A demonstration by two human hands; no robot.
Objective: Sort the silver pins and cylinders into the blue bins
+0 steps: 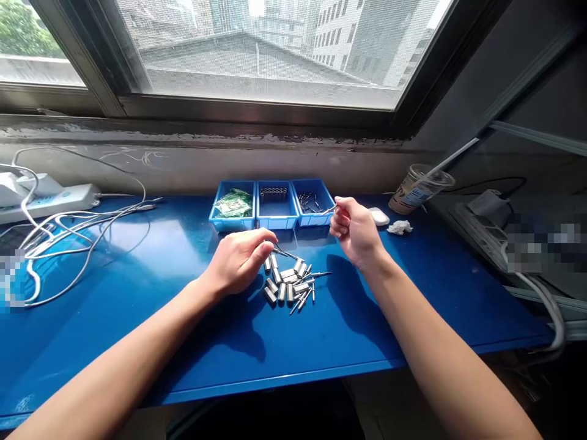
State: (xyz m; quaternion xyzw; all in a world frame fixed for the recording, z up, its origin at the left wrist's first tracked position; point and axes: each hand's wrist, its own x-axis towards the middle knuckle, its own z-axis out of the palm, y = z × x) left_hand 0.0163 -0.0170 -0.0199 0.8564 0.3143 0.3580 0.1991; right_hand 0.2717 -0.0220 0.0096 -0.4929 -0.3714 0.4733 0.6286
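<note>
My left hand [243, 260] is closed at the left edge of a loose pile, thumb and forefinger together. A thin metal pin [288, 253] runs out from its fingertips over the pile. That pile holds several silvery metal cylinders [282, 292] and several slim stepped pins [302, 299]. Raised by the right-hand blue bin [316, 220], my right hand [352, 229] pinches another thin metal pin [330, 209] that points left toward the bin's front rim. More dark pins [308, 201] lie inside that bin.
The middle blue bin [277, 223] has a row of small cylinders at its back; the left one [232, 225] holds green-white packets. A plastic cup [408, 189] with a straw, crumpled tissue [400, 227] and a white object [378, 216] sit right. Cables [87, 226] and a power strip [59, 201] lie left.
</note>
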